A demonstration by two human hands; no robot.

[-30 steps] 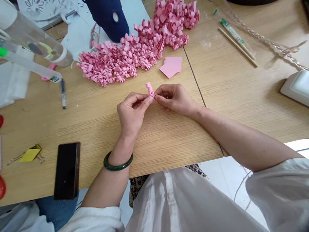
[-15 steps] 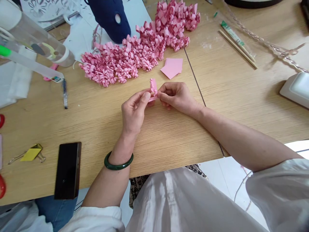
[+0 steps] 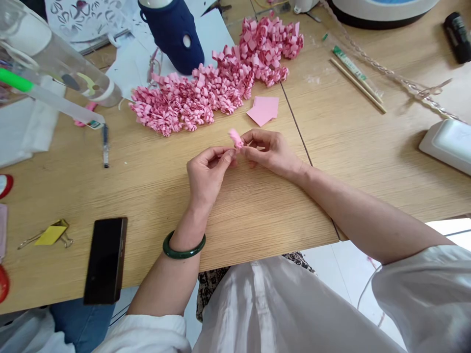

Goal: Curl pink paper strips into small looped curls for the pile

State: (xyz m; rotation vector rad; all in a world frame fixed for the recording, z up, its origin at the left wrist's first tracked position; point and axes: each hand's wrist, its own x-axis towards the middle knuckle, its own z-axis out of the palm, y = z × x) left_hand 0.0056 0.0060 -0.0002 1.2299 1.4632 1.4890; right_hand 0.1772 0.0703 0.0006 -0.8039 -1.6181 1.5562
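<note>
Above the table, my left hand point(image 3: 208, 171) and my right hand point(image 3: 270, 151) meet fingertip to fingertip. Between them is a small curled pink paper piece point(image 3: 236, 138), pinched by both thumbs and forefingers; its lower end is hidden by the fingers. A green bangle point(image 3: 184, 252) circles my left wrist. Just beyond the hands lie several flat pink paper pieces point(image 3: 263, 111), loosely stacked. Behind them stretches a long heap of looped pink paper curls point(image 3: 206, 93).
A dark blue bottle point(image 3: 174, 37) stands behind the heap. On the left are a clear bottle point(image 3: 86, 81), a pen point(image 3: 105, 147), a yellow-tagged binder clip point(image 3: 51, 234) and a phone point(image 3: 105, 260). Chopsticks point(image 3: 358, 86) and a white device point(image 3: 449, 144) lie right, near a twisted cord point(image 3: 386, 66).
The pink paper piece has turned and looks more tightly curled between my fingers. Its strip no longer shows below the left thumb. The whole view has shifted slightly.
</note>
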